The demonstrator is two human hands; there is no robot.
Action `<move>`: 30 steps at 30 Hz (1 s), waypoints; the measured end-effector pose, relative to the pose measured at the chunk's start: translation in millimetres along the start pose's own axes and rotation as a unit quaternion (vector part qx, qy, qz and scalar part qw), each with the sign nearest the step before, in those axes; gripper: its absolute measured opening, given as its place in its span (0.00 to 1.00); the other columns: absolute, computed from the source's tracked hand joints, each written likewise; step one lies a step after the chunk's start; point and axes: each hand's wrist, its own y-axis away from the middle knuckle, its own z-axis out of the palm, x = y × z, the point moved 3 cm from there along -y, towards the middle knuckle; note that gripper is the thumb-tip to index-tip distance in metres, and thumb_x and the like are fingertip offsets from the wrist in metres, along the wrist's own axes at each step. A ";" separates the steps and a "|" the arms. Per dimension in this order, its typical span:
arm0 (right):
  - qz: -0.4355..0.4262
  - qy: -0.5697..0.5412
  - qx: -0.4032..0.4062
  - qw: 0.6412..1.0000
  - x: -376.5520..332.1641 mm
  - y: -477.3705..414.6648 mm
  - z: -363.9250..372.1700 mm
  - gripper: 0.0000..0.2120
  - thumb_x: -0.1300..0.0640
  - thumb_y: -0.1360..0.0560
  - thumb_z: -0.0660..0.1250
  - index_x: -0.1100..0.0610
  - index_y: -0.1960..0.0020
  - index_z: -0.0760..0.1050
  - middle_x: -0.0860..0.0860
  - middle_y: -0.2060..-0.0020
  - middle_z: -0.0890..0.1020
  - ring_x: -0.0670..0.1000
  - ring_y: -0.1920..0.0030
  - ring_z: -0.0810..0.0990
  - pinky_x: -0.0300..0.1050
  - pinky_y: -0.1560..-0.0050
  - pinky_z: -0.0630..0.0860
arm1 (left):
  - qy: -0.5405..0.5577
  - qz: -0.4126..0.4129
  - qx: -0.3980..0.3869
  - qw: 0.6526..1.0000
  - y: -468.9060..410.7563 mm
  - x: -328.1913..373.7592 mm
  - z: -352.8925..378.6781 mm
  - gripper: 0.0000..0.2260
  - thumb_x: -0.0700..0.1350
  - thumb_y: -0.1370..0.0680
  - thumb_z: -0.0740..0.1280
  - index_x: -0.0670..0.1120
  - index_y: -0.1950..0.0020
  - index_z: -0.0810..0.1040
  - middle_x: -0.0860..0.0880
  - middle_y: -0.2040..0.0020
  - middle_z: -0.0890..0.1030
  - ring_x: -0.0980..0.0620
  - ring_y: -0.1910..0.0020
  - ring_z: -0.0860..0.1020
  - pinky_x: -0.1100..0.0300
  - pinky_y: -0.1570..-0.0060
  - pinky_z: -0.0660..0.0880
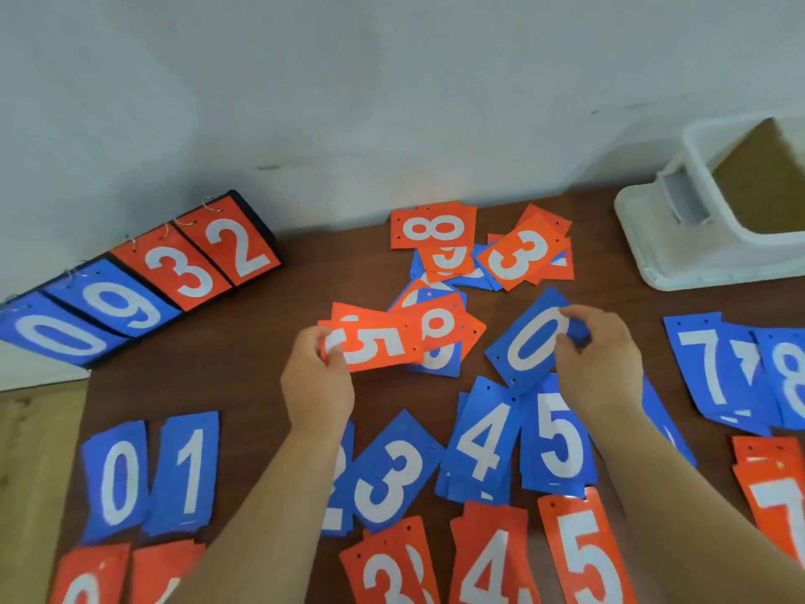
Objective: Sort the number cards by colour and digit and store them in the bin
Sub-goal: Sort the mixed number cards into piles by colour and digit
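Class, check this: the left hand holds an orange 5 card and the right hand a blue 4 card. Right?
Not quite. The head view shows the right hand holding a blue 0 card, not a 4; the left hand does hold the orange 5 card.

On the brown desk point(244, 350), the left grip point(318, 379) pinches an orange 5 card point(383, 347); the right grip point(603, 355) pinches a blue 0 card point(525, 348). A white bin point(662, 259) sits far right.

A dark brown, wood-grain tabletop point(209, 385) meets a pale grey-white wall point(348, 80) that rises behind its far edge, faintly scuffed and marked. Left of the tabletop lies a tan surface point(35, 451). The light is soft and even.
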 end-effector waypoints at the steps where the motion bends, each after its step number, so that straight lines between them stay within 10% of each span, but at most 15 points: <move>1: 0.002 0.002 -0.006 1.000 -1.4 6.2 0.8 0.15 0.60 0.21 0.66 0.48 0.36 0.76 0.47 0.47 0.76 0.47 0.59 0.77 0.39 0.65 0.70 | -0.009 -0.012 -0.005 1.000 0.0 -6.6 -2.0 0.15 0.45 0.16 0.64 0.53 0.30 0.73 0.51 0.36 0.78 0.52 0.38 0.77 0.55 0.44 0.77; 6: -0.004 -0.020 -0.008 1.000 -17.5 28.6 1.0 0.15 0.60 0.20 0.66 0.47 0.36 0.76 0.46 0.48 0.77 0.47 0.61 0.77 0.43 0.64 0.73 | -0.037 -0.082 -0.024 0.996 -3.0 -31.0 -18.4 0.26 0.43 0.17 0.65 0.57 0.20 0.63 0.47 0.20 0.64 0.43 0.24 0.68 0.45 0.36 0.77; 14: -0.018 -0.117 -0.117 0.986 -71.8 79.6 41.6 0.16 0.59 0.21 0.69 0.41 0.39 0.76 0.49 0.57 0.83 0.52 0.61 0.83 0.48 0.62 0.81 | 0.282 -0.212 0.052 0.934 14.8 -102.8 -92.2 0.14 0.40 0.20 0.68 0.60 0.51 0.85 0.53 0.41 0.81 0.50 0.45 0.81 0.50 0.44 0.81; 17: -0.048 -0.099 -0.177 0.978 -99.6 103.7 75.1 0.17 0.59 0.22 0.70 0.41 0.39 0.75 0.45 0.53 0.81 0.48 0.63 0.81 0.36 0.67 0.75 | 0.290 -0.202 0.089 0.931 30.3 -138.4 -135.6 0.11 0.39 0.20 0.68 0.54 0.49 0.85 0.51 0.43 0.83 0.50 0.45 0.81 0.53 0.42 0.78; 26: -0.103 -0.034 -0.266 0.958 -154.8 171.4 156.8 0.15 0.60 0.22 0.69 0.42 0.41 0.75 0.46 0.58 0.82 0.45 0.66 0.79 0.38 0.65 0.73 | 0.331 -0.239 0.134 0.903 61.7 -253.7 -225.0 0.16 0.35 0.25 0.71 0.57 0.49 0.85 0.50 0.46 0.84 0.48 0.54 0.85 0.51 0.57 0.82; 30: -0.150 -0.014 -0.326 0.933 -189.1 206.4 202.3 0.16 0.62 0.23 0.68 0.45 0.41 0.78 0.41 0.55 0.81 0.43 0.63 0.78 0.40 0.59 0.74 | 0.334 -0.242 0.158 0.897 65.6 -279.7 -248.4 0.15 0.37 0.27 0.74 0.58 0.51 0.85 0.49 0.48 0.86 0.47 0.53 0.85 0.46 0.49 0.83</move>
